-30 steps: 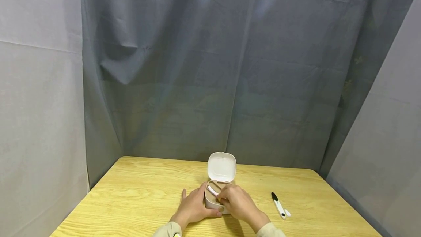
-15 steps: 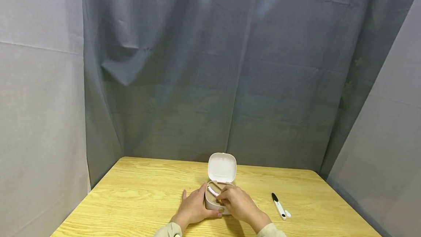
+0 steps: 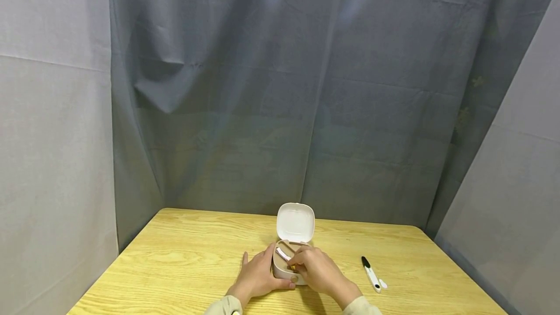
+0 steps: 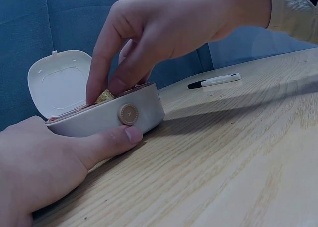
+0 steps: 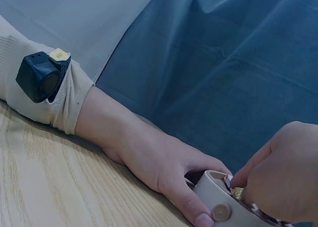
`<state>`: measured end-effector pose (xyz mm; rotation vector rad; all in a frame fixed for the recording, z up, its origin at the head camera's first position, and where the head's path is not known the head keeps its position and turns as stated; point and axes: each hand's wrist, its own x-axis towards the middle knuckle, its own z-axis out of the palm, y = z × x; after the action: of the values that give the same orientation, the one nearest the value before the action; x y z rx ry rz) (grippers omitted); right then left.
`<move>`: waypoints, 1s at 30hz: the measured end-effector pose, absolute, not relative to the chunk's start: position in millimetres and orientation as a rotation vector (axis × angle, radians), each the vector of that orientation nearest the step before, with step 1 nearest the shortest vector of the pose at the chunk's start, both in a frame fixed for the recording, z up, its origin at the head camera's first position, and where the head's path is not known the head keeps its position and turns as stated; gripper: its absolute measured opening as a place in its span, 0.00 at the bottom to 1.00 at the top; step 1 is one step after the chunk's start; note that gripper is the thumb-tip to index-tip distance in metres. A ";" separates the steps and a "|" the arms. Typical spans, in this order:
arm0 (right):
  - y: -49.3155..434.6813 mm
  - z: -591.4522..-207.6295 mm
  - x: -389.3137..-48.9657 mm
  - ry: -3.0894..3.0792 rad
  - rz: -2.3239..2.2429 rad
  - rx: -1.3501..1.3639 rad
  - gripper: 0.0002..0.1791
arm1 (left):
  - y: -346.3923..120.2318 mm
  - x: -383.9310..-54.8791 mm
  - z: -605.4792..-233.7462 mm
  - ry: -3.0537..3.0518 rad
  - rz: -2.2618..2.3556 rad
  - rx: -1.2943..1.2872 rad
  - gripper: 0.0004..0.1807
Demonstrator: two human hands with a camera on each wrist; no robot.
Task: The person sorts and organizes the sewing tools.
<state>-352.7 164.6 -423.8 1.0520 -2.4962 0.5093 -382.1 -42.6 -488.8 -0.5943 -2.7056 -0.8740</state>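
Observation:
A rounded white box point(image 3: 280, 273) with a tan inner tray stands on the table, its white lid point(image 3: 295, 222) raised at the back. My left hand point(image 3: 255, 274) grips the box from the left, thumb along the front by the round tan button point(image 4: 128, 114). My right hand point(image 3: 319, 270) reaches over the tray from the right. Thumb and fingers pinch a small gold-yellow piece point(image 4: 105, 96) low in the tray; its kind is mostly hidden by the fingers. A narrow white strip point(image 3: 282, 253) lies in the tray's left part, just beyond the right fingertips.
A slim white tool with a black end point(image 3: 370, 273) lies on the wooden table point(image 3: 183, 256) to the right. Beside it is a small flat white piece point(image 3: 382, 283). Grey curtains point(image 3: 245, 111) hang behind the table, and pale cloth hangs at both sides.

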 end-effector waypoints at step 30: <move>163.1 -423.0 -353.1 -2.533 0.517 1.032 0.11 | -43.8 -383.8 -490.6 -2.708 -0.873 -0.592 0.67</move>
<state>-353.1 163.1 -423.0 1.0324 -2.5333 0.5169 -383.8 -43.8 -490.6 -0.5921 -2.7084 -0.8727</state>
